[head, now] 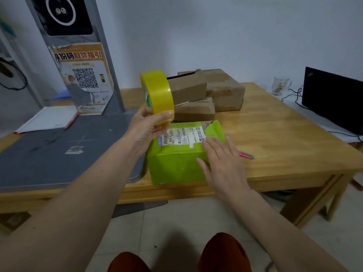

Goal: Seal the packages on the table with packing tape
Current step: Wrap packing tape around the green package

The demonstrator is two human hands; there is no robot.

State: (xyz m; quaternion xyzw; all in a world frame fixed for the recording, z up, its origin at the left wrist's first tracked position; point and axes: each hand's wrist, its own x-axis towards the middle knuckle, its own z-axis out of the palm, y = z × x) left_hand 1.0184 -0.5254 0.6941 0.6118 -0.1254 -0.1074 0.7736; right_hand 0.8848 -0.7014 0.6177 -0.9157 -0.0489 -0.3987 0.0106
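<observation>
one green box (176,163), three brown boxes (224,89), one tape roll (158,93), two hands (146,128).

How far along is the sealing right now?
Done: nothing visibly sealed; no fresh tape shows on the green box. In hand: the left hand holds the yellow tape roll up, while the right hand lies flat on the box. Left: this box's torn flap and the brown boxes behind.

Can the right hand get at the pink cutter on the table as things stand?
Probably yes. The right hand lies open on the green box holding nothing, and the pink cutter lies just beside it on bare table, nothing between.
</observation>
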